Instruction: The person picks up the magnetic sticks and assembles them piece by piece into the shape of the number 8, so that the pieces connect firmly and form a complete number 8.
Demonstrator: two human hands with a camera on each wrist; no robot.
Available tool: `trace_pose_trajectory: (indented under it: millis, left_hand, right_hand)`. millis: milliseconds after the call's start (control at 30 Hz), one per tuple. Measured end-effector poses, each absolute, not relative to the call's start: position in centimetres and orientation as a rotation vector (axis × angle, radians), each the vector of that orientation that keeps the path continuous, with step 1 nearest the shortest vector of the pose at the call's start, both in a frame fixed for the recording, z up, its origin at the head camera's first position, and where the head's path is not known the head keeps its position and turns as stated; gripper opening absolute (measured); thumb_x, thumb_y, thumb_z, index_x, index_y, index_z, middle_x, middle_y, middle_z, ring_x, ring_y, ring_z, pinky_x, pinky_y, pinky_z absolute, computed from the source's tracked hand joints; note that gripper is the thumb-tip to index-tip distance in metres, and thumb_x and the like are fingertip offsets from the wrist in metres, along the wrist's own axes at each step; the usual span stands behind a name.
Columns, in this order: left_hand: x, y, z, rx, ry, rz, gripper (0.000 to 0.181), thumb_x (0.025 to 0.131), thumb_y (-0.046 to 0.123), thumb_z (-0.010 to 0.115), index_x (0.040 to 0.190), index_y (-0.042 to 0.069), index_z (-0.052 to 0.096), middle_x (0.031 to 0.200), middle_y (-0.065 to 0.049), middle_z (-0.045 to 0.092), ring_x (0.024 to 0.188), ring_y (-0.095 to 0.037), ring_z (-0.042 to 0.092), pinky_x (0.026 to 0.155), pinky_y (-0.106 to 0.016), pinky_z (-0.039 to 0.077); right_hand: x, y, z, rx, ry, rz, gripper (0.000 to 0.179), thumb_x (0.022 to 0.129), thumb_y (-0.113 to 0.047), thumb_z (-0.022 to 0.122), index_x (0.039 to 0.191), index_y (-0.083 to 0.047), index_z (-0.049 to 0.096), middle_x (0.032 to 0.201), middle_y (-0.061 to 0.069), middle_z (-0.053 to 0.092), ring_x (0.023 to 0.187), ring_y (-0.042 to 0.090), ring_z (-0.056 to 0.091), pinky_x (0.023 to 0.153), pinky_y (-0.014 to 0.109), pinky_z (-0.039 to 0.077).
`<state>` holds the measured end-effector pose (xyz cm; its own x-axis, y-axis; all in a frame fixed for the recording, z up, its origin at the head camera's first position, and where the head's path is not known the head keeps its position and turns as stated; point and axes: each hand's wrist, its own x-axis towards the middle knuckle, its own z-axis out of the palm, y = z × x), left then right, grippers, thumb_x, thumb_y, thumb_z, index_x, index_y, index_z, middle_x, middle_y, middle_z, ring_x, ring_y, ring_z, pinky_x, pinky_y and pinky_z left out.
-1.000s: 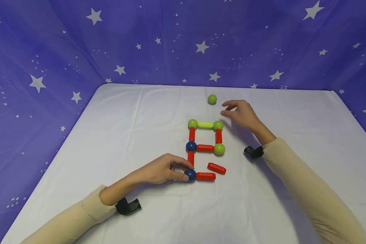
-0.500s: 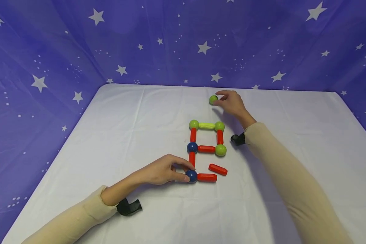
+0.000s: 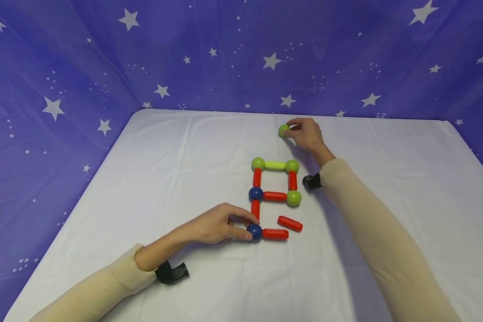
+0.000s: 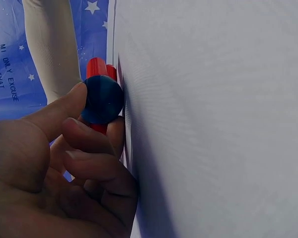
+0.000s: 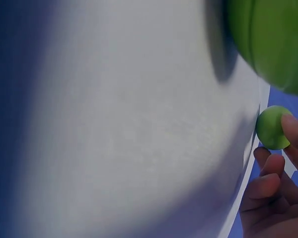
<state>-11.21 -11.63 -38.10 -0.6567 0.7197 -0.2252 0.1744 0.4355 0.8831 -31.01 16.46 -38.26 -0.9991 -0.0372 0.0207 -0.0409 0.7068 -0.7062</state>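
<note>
My left hand (image 3: 215, 226) pinches the near blue ball (image 3: 255, 232), which is the bottom left corner of a flat frame of balls and rods. A red rod (image 3: 275, 234) sticks out to the right from that ball, its far end free. Another red rod (image 3: 255, 210) links it to the upper blue ball (image 3: 256, 194). At the back of the table, my right hand (image 3: 307, 134) pinches a loose green ball (image 3: 284, 130) between thumb and fingers. The right wrist view shows this green ball (image 5: 272, 128) at the fingertips, low by the white cloth.
Beyond the upper blue ball, red rods, a yellow-green rod (image 3: 275, 166) and three green balls, one being the near right ball (image 3: 294, 198), close a square. A loose red rod (image 3: 290, 223) lies slanted below it. A starry purple cloth (image 3: 225, 53) stands behind the white table (image 3: 165, 156).
My right hand has moved left and away from me to the loose green ball and taken hold of it. The left hand stays on the near blue ball.
</note>
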Motion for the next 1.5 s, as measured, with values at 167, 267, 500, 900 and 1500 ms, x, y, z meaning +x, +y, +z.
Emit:
trace_pose_trajectory:
  millis: [167,267,500,900,1500]
  left_hand:
    - [-11.1,-11.5,-38.0,0.755,2.106,1.187,0.032,0.089,0.019,0.075,0.12,0.014,0.07,0.104,0.006,0.065,0.049,-0.013,0.043,0.051,-0.023,0.034]
    - [-11.1,-11.5,-38.0,0.759,2.11,1.184,0.032,0.089,0.019,0.075,0.12,0.014,0.07,0.104,0.006,0.066,0.049,-0.013,0.043,0.053,-0.023,0.034]
    - [-11.3,-11.5,-38.1,0.756,2.112,1.177,0.032,0.089,0.02,0.076,0.12,0.014,0.07,0.103,0.005,0.065,0.049,-0.013,0.042,0.051,-0.023,0.034]
    - [-11.3,-11.6,-38.1,0.767,2.115,1.167,0.032,0.089,0.022,0.075,0.121,0.015,0.07,0.093,0.006,0.064,0.053,-0.012,0.043,0.053,-0.023,0.033]
    - [-11.2,-11.5,-38.1,0.744,2.084,1.198,0.033,0.089,0.02,0.075,0.121,0.013,0.07,0.083,0.003,0.065,0.047,-0.013,0.043,0.049,-0.022,0.033]
  right_hand:
    - [-30.9,16.5,-38.3,0.087,-2.884,1.23,0.037,0.091,-0.018,0.072,0.124,-0.003,0.066,0.116,0.02,0.066,0.104,0.033,0.059,0.084,0.042,0.047]
    - [-30.8,16.6,-38.3,0.108,-2.889,1.226,0.037,0.091,-0.018,0.071,0.125,-0.003,0.066,0.117,0.02,0.065,0.104,0.033,0.058,0.082,0.041,0.047]
    - [-29.5,17.2,-37.2,0.209,-2.851,1.229,0.035,0.09,-0.018,0.072,0.122,-0.004,0.068,0.114,0.019,0.066,0.109,0.032,0.057,0.086,0.043,0.044]
    - [-20.7,17.3,-33.4,0.619,-2.794,1.149,0.029,0.09,-0.015,0.074,0.118,-0.008,0.071,0.107,0.008,0.07,0.075,0.023,0.054,0.064,0.032,0.042]
    - [-8.3,19.5,-35.5,0.961,-2.791,1.279,0.034,0.081,-0.008,0.082,0.112,-0.018,0.074,0.094,-0.013,0.066,0.061,0.009,0.049,0.053,0.023,0.042]
